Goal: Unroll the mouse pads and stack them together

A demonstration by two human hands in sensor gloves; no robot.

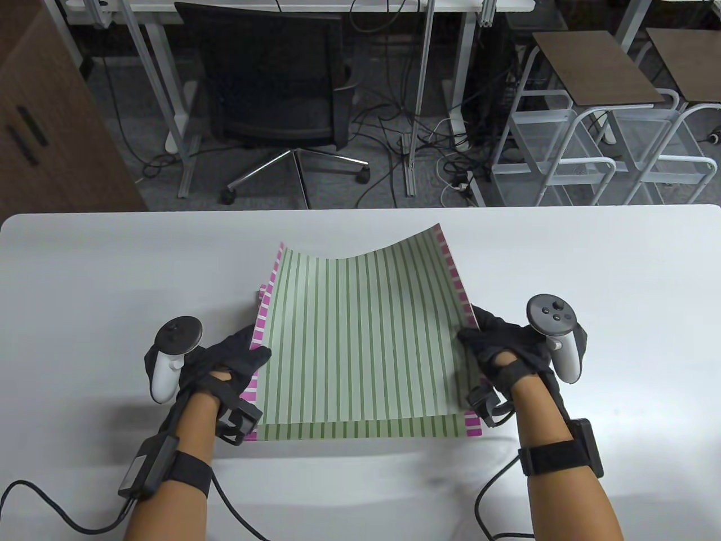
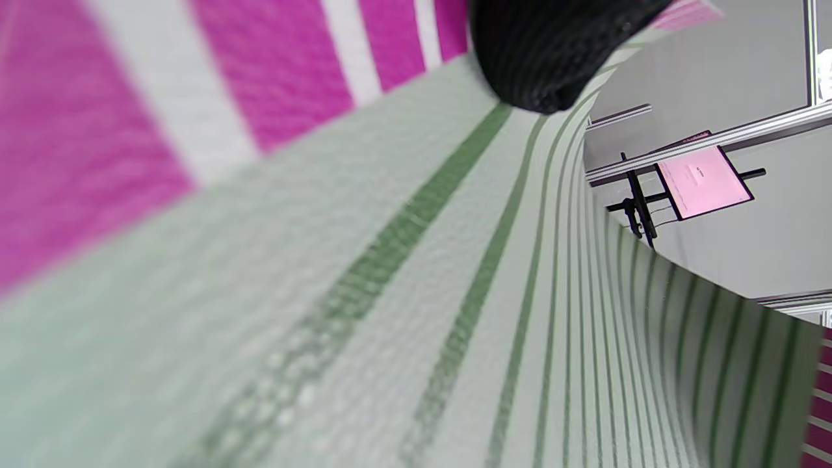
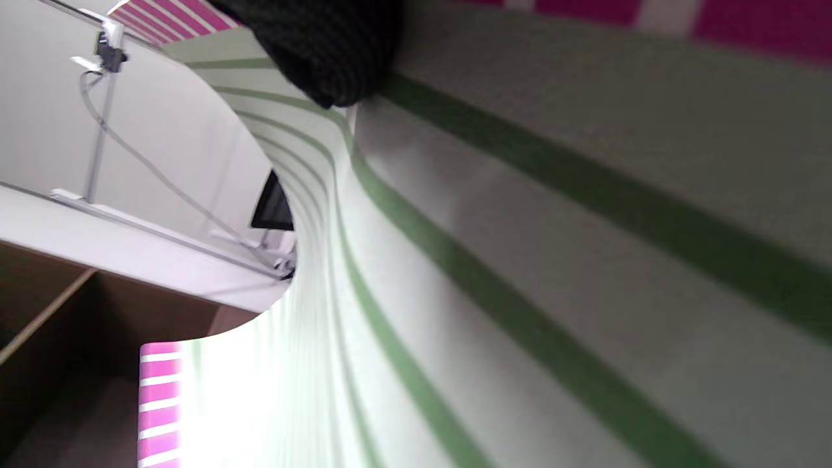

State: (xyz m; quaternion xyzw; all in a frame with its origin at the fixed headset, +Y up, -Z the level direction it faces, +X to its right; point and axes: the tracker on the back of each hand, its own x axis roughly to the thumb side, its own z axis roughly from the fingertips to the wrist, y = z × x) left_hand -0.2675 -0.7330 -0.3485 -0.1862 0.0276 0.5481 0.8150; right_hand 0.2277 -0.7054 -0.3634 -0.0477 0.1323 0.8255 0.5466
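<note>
While both hands work, green-striped top pad [image 1: 360, 332] sags between them, side edges lifted, far edge curled up | left hand [image 1: 228, 360] pinches its pink-banded left edge | right hand [image 1: 501, 346] pinches its right edge | second striped pad [image 1: 360, 430] lies flat beneath on white table [image 1: 101, 270], near edge showing.
</note>
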